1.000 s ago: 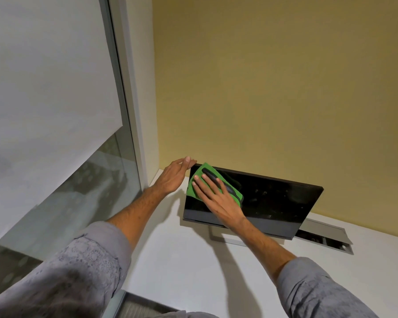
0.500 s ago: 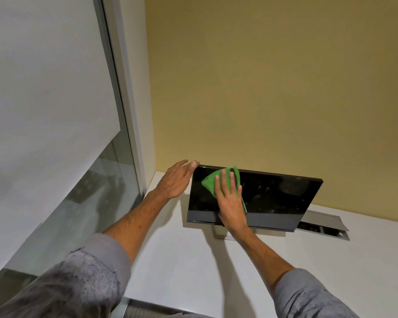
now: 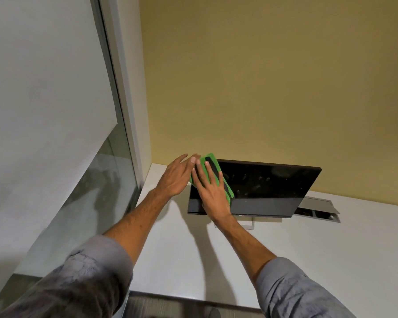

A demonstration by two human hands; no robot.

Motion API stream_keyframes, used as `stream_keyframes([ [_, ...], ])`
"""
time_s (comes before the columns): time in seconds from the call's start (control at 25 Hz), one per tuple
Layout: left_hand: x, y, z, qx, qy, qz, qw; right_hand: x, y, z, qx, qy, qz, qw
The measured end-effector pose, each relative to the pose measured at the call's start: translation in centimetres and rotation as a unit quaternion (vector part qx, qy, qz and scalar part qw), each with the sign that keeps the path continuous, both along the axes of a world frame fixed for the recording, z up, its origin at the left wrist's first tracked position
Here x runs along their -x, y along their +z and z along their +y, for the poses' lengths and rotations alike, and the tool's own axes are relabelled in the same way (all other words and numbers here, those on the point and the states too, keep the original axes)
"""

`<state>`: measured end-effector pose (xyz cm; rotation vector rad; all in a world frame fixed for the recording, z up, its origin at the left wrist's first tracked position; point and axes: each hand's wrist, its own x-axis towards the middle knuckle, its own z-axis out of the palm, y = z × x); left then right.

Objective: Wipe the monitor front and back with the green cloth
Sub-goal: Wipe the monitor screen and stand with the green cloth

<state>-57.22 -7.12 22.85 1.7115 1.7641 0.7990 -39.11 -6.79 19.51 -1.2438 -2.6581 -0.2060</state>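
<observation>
Green cloth under right fingers

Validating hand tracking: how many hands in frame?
2. Left hand is at the top-left corner of the monitor, fingers straight. Right hand lies flat on the cloth, over the monitor's left part. No sign of hidden ones.

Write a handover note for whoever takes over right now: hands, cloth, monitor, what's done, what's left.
Left hand: open, fingers straight at the monitor's top left corner.
Right hand: flat, pressing the cloth on the screen's left side.
Monitor: stands on the desk, screen toward the camera.
Done: front wipe under way at the left.
Left: rest of the front, then the back.
</observation>
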Motion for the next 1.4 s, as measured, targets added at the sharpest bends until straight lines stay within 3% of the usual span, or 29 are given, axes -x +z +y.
stream_keyframes([
  [0.2, -0.1, -0.2, 0.2, -0.025, -0.011, 0.016, 1.000, -4.8, -0.2, 1.0, 0.020, -0.064, 0.035, 0.997],
  [0.4, -0.2, -0.9, 0.1, -0.075, 0.001, 0.032, 0.997, -11.3, -1.2, 1.5, 0.061, -0.204, 0.174, 0.961],
  [0.52, -0.8, -0.8, 0.6, -0.103, 0.014, 0.078, 0.991, -12.2, -0.4, 1.7, 0.046, -0.189, 0.235, 0.952],
  [0.72, -3.6, -0.6, 1.5, -0.100, -0.047, 0.102, 0.989, -6.9, 0.5, 1.7, -0.005, -0.009, 0.123, 0.992],
  [0.84, -5.1, -0.8, 1.4, -0.087, -0.033, 0.071, 0.993, -4.8, -0.1, 1.8, 0.005, -0.009, 0.073, 0.997],
  [1.0, -5.2, -1.4, 1.3, -0.092, -0.038, 0.093, 0.991, -7.1, -0.8, 2.7, 0.007, -0.025, 0.071, 0.997],
  [1.12, -5.3, -1.7, 1.7, -0.088, -0.039, 0.091, 0.991, -11.2, -1.5, 3.3, 0.044, -0.089, 0.175, 0.980],
  [1.24, -5.1, -1.4, 2.3, -0.076, -0.046, 0.078, 0.993, -15.4, -2.0, 4.5, 0.068, -0.194, 0.332, 0.921],
  [1.4, -5.1, -1.5, 2.2, -0.073, -0.051, 0.085, 0.992, -16.6, -3.1, 6.1, 0.040, -0.253, 0.385, 0.887],
])
